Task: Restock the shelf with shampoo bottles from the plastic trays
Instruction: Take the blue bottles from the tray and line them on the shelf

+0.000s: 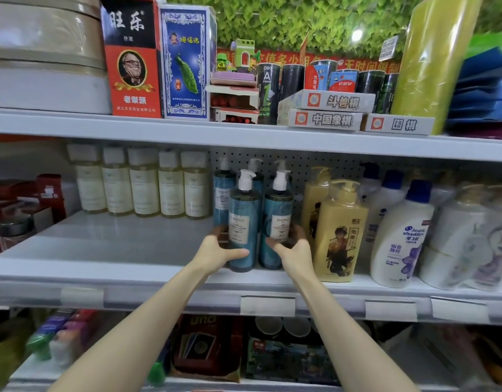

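Two blue shampoo pump bottles stand upright side by side at the front of the middle shelf (102, 250). My left hand (216, 248) grips the left blue bottle (242, 219) low down, thumb across its front. My right hand (293, 246) grips the right blue bottle (276, 216) near its base, fingers wrapped round its right side. More blue bottles of the same kind (223, 190) stand behind them. No plastic tray is in view.
Pale yellow bottles (143, 188) line the back left of the shelf. Yellow pump bottles (339, 230) and white bottles with blue caps (399, 236) crowd the right. Boxed games (326, 120) fill the upper shelf. Goods sit on the shelf below.
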Motion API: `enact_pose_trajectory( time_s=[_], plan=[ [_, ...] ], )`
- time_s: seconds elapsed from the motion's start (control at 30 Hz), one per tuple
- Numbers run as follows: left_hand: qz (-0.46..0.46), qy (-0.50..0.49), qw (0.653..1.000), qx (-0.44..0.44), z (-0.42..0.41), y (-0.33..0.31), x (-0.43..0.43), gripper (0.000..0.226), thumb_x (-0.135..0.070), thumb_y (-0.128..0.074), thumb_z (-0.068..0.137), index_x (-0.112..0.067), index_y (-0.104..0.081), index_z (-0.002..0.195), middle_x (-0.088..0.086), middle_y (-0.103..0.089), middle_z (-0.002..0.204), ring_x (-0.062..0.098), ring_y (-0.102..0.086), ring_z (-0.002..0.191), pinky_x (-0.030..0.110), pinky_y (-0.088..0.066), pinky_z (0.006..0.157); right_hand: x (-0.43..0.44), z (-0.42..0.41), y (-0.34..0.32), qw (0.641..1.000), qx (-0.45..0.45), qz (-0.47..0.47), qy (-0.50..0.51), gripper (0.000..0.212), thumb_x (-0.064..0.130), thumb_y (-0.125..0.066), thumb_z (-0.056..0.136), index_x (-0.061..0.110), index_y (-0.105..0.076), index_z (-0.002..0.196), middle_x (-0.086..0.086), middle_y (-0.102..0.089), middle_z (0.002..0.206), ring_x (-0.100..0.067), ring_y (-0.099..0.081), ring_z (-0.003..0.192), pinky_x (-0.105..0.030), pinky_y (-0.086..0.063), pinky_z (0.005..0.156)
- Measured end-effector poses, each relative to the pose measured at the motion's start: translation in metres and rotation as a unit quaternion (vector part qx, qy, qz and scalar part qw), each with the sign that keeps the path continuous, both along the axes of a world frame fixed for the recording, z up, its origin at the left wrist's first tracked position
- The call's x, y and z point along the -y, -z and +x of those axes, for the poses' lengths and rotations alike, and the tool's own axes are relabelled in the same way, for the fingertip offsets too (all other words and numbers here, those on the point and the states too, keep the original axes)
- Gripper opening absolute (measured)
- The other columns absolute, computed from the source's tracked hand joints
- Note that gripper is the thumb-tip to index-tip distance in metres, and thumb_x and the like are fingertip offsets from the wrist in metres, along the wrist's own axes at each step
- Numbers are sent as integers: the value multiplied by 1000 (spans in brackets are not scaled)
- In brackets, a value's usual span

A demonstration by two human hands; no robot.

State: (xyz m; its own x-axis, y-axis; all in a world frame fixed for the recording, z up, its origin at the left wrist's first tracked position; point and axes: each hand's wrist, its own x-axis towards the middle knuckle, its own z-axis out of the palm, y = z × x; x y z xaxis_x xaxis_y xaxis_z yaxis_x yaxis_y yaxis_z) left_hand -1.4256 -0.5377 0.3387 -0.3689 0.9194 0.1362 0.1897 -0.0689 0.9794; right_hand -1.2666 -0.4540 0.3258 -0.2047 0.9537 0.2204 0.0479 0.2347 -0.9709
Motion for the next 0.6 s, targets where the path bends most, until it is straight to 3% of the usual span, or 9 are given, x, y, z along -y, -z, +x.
enact_pose_trajectory(
  time_s=[0.17, 0.3, 0.5, 0.6],
  plan=[
    [-17, 24, 999, -17, -4, 4, 0, 63, 2, -76, 74, -16, -47, 128, 0, -62, 113, 17, -61, 103, 29, -57, 70, -5, 1, 4, 999, 13, -12, -32, 81, 11, -74, 81, 16, -29, 148, -7, -51, 140, -24, -48, 127, -43, -43, 105],
    [1, -10, 1000, -27, 0, 6, -5, 66, 1, -79, 71, -14, -48, 126, 2, -61, 115, 17, -61, 100, 19, -53, 66, -9, 1, 5, 999, 29, -2, -20, 82, 8, -74, 81, 16, -30, 149, -7, -51, 141, -24, -47, 129, -41, -42, 107],
    [-27, -50, 997, -51, 6, 8, -21, 65, -10, -83, 69, -16, -47, 122, 3, -60, 117, 20, -57, 106, 35, -50, 91, -20, 0, 6, 1000, 16, -12, -4, 77, 8, -74, 81, 17, -34, 146, -7, -50, 142, -28, -46, 131, -46, -39, 109],
    [-34, -61, 996, -59, 7, 10, -29, 76, -14, -84, 68, -14, -43, 132, 5, -59, 126, 23, -57, 114, 38, -48, 98, -26, -2, 7, 1000, 21, -18, 9, 75, 9, -71, 83, 19, -34, 147, -7, -45, 148, -30, -41, 136, -49, -35, 112]
  ],
)
